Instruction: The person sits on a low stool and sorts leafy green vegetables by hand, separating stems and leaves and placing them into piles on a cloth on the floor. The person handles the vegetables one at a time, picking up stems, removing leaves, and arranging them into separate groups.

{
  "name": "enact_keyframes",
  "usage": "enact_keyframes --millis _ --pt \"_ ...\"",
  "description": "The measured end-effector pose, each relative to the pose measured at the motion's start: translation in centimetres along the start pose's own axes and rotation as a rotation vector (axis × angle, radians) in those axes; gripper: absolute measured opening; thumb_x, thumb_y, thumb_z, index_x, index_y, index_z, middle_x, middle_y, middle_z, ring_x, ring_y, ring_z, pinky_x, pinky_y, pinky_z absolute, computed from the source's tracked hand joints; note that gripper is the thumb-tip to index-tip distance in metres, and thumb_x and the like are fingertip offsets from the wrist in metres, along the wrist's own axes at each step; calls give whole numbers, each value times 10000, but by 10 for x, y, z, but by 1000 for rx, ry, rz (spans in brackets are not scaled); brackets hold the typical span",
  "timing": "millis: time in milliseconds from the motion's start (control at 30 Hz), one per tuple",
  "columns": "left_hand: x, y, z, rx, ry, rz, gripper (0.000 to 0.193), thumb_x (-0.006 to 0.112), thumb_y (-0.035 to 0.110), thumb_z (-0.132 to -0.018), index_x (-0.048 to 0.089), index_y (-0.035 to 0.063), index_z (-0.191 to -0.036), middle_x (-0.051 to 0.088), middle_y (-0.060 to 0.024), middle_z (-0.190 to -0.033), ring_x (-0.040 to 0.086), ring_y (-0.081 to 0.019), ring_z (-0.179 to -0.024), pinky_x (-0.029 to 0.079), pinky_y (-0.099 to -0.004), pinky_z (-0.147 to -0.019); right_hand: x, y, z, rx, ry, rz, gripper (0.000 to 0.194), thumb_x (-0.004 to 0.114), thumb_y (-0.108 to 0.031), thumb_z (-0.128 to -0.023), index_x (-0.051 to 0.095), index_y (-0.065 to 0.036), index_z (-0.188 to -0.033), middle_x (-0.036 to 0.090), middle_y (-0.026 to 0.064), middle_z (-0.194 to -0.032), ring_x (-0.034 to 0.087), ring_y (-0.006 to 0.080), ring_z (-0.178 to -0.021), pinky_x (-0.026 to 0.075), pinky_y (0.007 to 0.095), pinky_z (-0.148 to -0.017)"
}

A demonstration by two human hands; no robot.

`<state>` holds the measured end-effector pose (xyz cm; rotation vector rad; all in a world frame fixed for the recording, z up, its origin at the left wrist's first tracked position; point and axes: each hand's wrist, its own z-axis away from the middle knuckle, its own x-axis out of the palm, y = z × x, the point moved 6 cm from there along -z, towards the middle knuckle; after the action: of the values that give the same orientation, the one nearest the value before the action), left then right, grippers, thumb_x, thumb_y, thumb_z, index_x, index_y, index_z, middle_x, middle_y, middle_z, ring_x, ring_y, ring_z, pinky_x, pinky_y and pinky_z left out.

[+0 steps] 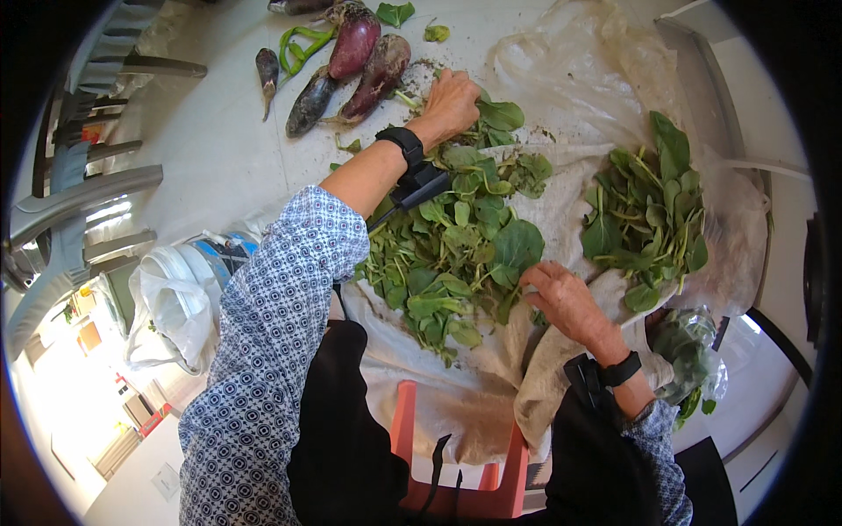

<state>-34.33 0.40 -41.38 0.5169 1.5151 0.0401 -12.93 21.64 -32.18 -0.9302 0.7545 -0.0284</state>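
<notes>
A loose heap of leafy greens (454, 243) lies before me on a pale cloth (388, 348). My left hand (450, 102) reaches to the heap's far end, its fingers curled down into a small bunch of greens (500, 115); the fingertips are hidden. At the heap's right edge is my right hand (569, 306), thumb and fingers bent beside a broad leaf (520, 246). Whether those fingers pinch a stem is not clear. To the right, a separate pile of greens (648, 217) rests partly on the cloth and partly on clear plastic sheeting (723, 223).
Several eggplants (385, 69) and green peppers (302, 49) lie at the far left, near scattered soil. A white plastic bag (168, 296) is at left. Bagged greens (684, 348) sit at lower right. A red plastic stool (460, 490) stands between my legs. Chairs (85, 197) line the left.
</notes>
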Motion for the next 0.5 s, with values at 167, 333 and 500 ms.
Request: enact_keyframes --millis 167,333,500 --pt "-1 -11 -1 -50 16 170 195 569 68 -744 703 27 -880 639 -213 -878 570 -423 -854 463 -494 -747 2 0 -2 -36 21 2 212 654 -40 -759 570 -15 -953 580 145 -926 558 363 -917 476 447 -770" --pt "-5 -11 0 -98 10 198 212 555 63 -771 658 7 -948 630 -231 -886 579 -444 -842 458 -514 -719 3 -1 -4 -30 16 2 212 654 -45 -768 575 -21 -963 585 145 -944 563 366 -923 481 441 -773" --pt "-7 8 2 24 -40 -24 236 536 24 -799 617 24 -1021 609 -258 -910 559 -472 -840 450 -522 -716 2 -1 -4 8 -10 -41 246 636 -20 -767 572 -32 -1004 583 146 -985 564 374 -922 489 414 -781"
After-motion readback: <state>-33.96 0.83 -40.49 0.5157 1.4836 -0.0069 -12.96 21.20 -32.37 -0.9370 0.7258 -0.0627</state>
